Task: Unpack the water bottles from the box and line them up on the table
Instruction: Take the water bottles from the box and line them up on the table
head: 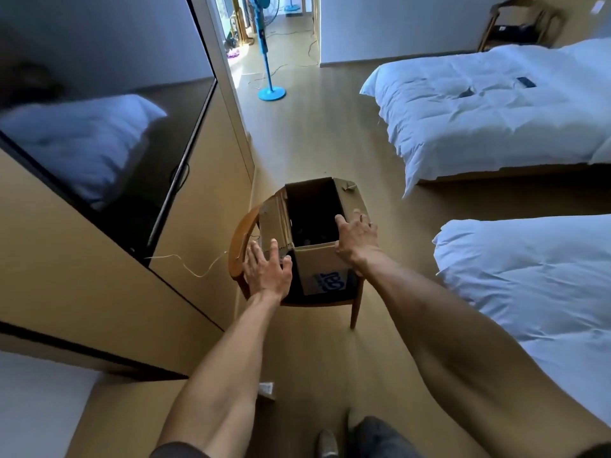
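Open cardboard box [322, 256] on wooden chair [355, 300].
We rest our right hand [357, 236] curled over its right rim; our left hand [266, 269], fingers spread, holds nothing beside its left flap.
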`<action>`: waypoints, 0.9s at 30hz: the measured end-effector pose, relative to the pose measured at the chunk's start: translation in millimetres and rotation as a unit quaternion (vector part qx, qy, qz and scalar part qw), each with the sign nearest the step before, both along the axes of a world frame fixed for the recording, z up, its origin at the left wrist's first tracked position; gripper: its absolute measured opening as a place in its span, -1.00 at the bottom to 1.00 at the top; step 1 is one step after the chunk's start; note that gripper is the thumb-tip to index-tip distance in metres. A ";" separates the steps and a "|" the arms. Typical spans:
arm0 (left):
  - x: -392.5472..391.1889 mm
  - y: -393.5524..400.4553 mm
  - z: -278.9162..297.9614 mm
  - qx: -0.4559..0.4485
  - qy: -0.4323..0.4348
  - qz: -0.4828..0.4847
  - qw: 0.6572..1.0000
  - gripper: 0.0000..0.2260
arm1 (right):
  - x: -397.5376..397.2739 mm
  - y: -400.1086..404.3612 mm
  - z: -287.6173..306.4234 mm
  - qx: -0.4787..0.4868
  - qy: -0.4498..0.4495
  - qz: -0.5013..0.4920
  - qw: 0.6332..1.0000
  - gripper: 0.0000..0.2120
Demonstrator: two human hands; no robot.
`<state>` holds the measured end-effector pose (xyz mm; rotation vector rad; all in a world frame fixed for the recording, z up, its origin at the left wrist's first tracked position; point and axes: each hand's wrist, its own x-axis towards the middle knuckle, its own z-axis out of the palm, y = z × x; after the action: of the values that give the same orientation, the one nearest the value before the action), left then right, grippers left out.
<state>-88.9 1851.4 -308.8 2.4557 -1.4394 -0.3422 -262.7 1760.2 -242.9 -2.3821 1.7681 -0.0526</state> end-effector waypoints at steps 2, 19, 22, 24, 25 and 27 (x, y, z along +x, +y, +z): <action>6.2 -26.2 -9.6 0.011 0.004 -0.001 1.000 -0.47 | 5.5 -27.1 -8.0 0.015 0.002 0.004 1.000 -0.52; 32.2 -246.7 -63.0 0.056 0.015 -0.011 0.998 -0.45 | 67.6 -259.0 -80.9 0.105 -0.007 0.041 0.994 -0.51; 33.1 -270.5 -87.3 0.081 0.020 -0.023 0.996 -0.44 | 74.1 -276.7 -108.4 0.140 -0.001 0.054 0.989 -0.47; 36.8 -281.3 -102.0 0.096 0.020 -0.030 0.995 -0.44 | 77.1 -283.9 -125.9 0.155 0.005 0.064 0.986 -0.44; 39.2 -286.2 -110.1 0.106 0.023 -0.034 0.994 -0.44 | 78.4 -287.0 -136.2 0.164 0.010 0.069 0.984 -0.43; 44.4 -294.4 -125.0 0.118 0.025 -0.036 0.992 -0.44 | 80.4 -293.3 -154.6 0.179 0.017 0.074 0.981 -0.42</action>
<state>-44.5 1557.0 -433.8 2.5584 -1.5500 -0.6175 -182.3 1466.9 -397.5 -2.2500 1.4590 0.3015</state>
